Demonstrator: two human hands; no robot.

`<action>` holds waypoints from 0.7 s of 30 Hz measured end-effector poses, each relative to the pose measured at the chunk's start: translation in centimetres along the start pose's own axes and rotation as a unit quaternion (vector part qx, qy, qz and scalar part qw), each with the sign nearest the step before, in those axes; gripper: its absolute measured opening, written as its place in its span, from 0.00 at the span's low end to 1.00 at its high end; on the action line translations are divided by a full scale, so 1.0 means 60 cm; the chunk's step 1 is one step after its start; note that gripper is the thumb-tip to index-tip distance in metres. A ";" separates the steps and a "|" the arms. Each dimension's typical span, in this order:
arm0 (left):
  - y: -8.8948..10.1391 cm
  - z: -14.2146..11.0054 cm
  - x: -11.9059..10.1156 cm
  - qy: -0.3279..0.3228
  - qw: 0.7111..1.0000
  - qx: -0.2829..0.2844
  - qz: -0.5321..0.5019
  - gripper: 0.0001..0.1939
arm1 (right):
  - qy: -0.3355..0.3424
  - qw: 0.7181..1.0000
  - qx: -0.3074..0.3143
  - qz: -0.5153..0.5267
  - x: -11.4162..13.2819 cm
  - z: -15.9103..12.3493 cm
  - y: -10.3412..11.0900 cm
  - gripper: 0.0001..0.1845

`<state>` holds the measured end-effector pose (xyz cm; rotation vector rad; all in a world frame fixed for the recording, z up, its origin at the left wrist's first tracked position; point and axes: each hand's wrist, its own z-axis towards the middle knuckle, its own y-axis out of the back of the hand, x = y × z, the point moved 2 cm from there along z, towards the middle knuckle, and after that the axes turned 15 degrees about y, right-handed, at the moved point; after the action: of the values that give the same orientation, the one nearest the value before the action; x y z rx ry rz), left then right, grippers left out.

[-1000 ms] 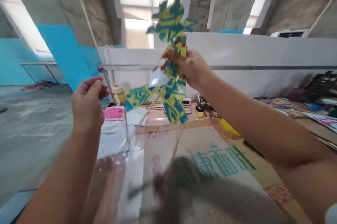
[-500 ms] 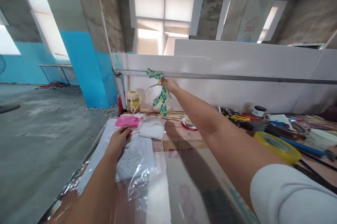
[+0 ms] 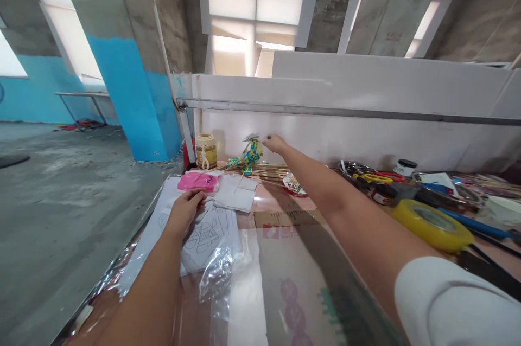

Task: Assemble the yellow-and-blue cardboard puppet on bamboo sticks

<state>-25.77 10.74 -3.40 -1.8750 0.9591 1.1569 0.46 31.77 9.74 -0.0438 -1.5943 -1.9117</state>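
Note:
A yellow-and-blue paper puppet on thin sticks leans at the far side of the table against the white partition. My right hand is stretched out just to its right, fingers loose and a little apart from it, holding nothing. My left hand lies flat and open on white sheets with line drawings, its fingertips next to a pink pad.
A jar stands left of the puppet, with bamboo sticks behind it. Scissors, a black-lidded pot and a yellow tape roll lie to the right. A clear plastic bag rests near me. The table edge drops off at the left.
My right hand carried the puppet from in front of me to the far partition, lowered it and let it go. My left hand came down onto the sheets.

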 end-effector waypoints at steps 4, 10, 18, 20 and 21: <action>-0.002 -0.005 -0.001 -0.009 1.000 0.001 0.010 0.12 | 0.006 0.999 0.013 0.032 -0.023 -0.051 0.048 0.19; -0.007 -0.011 -0.002 -0.014 1.000 0.003 0.025 0.13 | 0.040 0.996 0.032 0.071 -0.010 -0.083 0.053 0.18; -0.005 -0.002 -0.001 -0.016 1.000 0.015 0.015 0.16 | 0.056 0.990 0.025 0.128 0.055 -0.007 -0.047 0.18; -0.004 0.004 0.002 -0.019 1.000 0.019 0.012 0.16 | 0.070 0.988 0.023 0.138 0.069 -0.004 -0.066 0.18; -0.004 0.007 0.004 -0.020 1.000 0.020 0.011 0.17 | 0.081 0.986 0.019 0.142 0.077 -0.005 -0.069 0.18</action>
<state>-25.64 11.16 -3.68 -1.8068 0.9753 1.1744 -5.08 29.67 7.96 -0.0925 -1.4309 -1.6237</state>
